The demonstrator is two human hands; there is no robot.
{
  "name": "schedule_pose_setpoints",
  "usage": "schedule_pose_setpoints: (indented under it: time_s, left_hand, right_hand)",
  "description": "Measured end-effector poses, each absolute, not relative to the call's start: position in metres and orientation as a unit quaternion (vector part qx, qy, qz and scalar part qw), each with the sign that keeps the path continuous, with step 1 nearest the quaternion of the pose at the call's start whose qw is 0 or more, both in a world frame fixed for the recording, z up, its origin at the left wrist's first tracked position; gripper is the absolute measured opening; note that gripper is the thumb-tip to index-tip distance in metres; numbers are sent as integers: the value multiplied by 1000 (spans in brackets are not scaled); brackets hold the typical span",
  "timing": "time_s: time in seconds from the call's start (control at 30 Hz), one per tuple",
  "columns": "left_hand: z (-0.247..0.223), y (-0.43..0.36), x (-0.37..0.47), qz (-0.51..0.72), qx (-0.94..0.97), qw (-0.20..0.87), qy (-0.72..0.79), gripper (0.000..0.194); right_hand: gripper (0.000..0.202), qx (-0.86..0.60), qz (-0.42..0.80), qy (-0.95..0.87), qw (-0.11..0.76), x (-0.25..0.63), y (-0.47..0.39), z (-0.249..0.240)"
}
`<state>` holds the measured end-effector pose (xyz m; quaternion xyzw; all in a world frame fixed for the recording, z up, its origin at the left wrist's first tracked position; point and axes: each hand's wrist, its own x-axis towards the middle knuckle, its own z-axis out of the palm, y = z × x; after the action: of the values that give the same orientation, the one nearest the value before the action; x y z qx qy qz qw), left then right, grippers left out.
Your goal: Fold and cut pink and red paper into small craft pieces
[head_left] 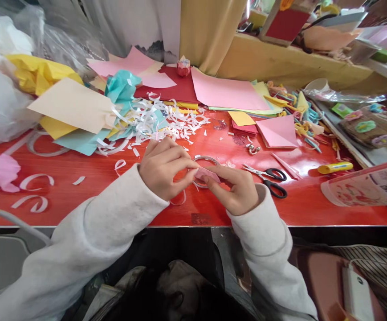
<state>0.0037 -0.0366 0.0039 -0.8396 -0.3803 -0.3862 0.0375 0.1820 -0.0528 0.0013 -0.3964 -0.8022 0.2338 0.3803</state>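
Over the front middle of the red table [166,216], a small folded piece of pink paper [209,174] is pinched between both hands. My left hand [168,169] grips its left tip with thumb and forefinger. My right hand [235,187] has thumb and fingers closed on its right part. Behind and below the paper lies a ring-shaped tape roll [208,158], partly hidden by the hands. Scissors [270,177] with black handles rest just right of my right hand, blades slightly apart.
Curled white paper strips [160,118] are heaped behind my left hand. Pink sheets [228,89] and a stack of pink squares [276,131] lie at the back. On the right are a yellow glue-stick-like tube [335,167] and a tilted printed cup [367,185].
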Motion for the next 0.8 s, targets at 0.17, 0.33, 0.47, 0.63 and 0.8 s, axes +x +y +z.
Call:
schedule_pose_setpoints:
  time_s: [0.17,0.33,0.47,0.63,0.8]
  left_hand:
    - [4,-37,5,-386,-831,57,-395,13]
    - [8,-28,-14,-437,-781,84,-439,12]
    - [2,-16,-38,-394,-738,108,-538,13]
    - [-5,-14,-38,-317,-683,126,-646,12]
    - [7,-23,-23,-387,-682,-85,-615,26]
  right_hand:
    - [17,-401,296,-776,386,182,-52,1]
    - [19,-404,457,-667,427,183,-50,-4]
    - [38,-369,544,-596,461,184,-48,-7]
    - [26,-330,582,-576,469,186,-47,-6]
    - [23,-311,591,-578,469,185,-50,-3]
